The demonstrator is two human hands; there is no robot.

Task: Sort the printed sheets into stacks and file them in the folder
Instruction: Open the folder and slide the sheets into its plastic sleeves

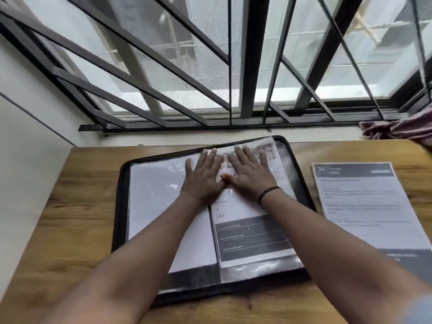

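Note:
A black zip folder (121, 206) lies open on the wooden table, its clear plastic sleeves holding printed sheets. The left page (154, 202) looks nearly blank; the right page (252, 237) carries text and a dark block low down. My left hand (203, 176) lies flat, fingers straight, near the folder's middle fold at the top. My right hand (250, 171) lies flat beside it on the right sleeve, thumbs nearly touching. A stack of printed sheets (367, 206) with a dark header lies on the table to the right of the folder.
The wooden table (77, 218) ends at a wall under a barred window (233, 66). A crumpled pinkish cloth (397, 132) sits at the back right corner. A white wall stands to the left.

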